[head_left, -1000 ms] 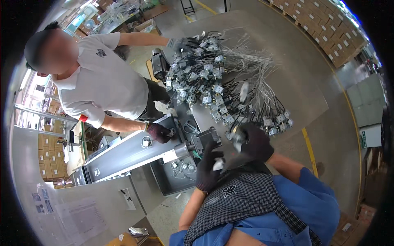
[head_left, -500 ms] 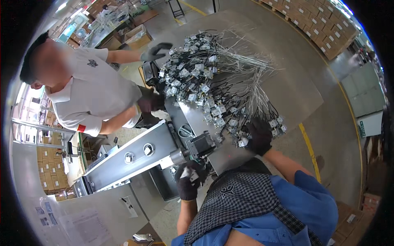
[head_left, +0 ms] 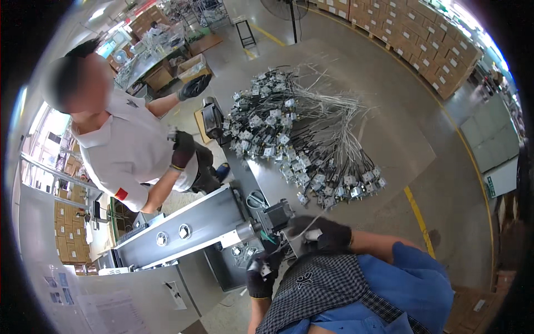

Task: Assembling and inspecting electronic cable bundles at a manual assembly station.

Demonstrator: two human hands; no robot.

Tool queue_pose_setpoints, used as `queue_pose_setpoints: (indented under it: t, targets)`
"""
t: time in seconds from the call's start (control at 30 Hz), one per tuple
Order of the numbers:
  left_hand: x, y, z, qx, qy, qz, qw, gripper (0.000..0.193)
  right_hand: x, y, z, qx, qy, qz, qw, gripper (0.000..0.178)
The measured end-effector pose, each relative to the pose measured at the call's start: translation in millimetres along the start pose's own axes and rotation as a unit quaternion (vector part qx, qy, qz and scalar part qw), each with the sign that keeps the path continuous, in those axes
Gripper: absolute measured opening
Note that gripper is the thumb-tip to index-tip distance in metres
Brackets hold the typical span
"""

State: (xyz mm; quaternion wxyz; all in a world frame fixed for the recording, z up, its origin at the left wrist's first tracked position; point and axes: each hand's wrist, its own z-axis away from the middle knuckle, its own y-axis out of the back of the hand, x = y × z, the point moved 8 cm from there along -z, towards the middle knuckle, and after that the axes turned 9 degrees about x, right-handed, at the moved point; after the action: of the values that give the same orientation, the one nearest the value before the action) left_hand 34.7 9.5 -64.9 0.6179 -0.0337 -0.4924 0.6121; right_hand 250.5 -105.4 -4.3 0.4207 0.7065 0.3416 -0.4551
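In a dark glove, my left hand (head_left: pixel 263 274) is closed around a small white-and-silver part (head_left: pixel 265 269), in front of my apron. My right hand (head_left: pixel 329 232), also gloved, is closed on a small silver connector (head_left: pixel 312 235) with a thin pale cable, close to the table's near edge. Its fingers are partly blurred. Beyond it lies a big pile of silver block-shaped connectors (head_left: pixel 272 125) with black and pale cables (head_left: pixel 342 111) on the metal table (head_left: pixel 397 147). A black motor-like block (head_left: pixel 276 214) stands between my hands and the pile.
A grey conveyor belt (head_left: pixel 208 214) runs left, carrying two coiled-cable pieces (head_left: pixel 184 231). Scissors (head_left: pixel 256 199) lie by its end; a dark bin (head_left: pixel 217 261) stands below. A gloved co-worker (head_left: pixel 128 142) at left holds a small part. Stacked cartons (head_left: pixel 411 42) stand at far right.
My right hand has come back from the pile toward my left hand, bringing a connector and cable. The belt's coiled pieces have shifted left. The co-worker's near hand has risen with a part.
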Motion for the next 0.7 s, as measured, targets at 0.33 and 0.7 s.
queue_pose_setpoints:
  t: [0.33, 0.7]
  targets:
    - [-47.4, 72.2, -8.3, 0.129, 0.041, -0.344, 0.929, 0.046, 71.1, -115.1, -17.8, 0.028, -0.2, -0.143, 0.969, 0.03]
    - [-140.2, 250.1, 46.5, 0.17, 0.086, -0.7, 0.688, 0.048, 54.5, -181.8, -56.7, -0.085, -0.4, -0.332, 0.85, 0.032]
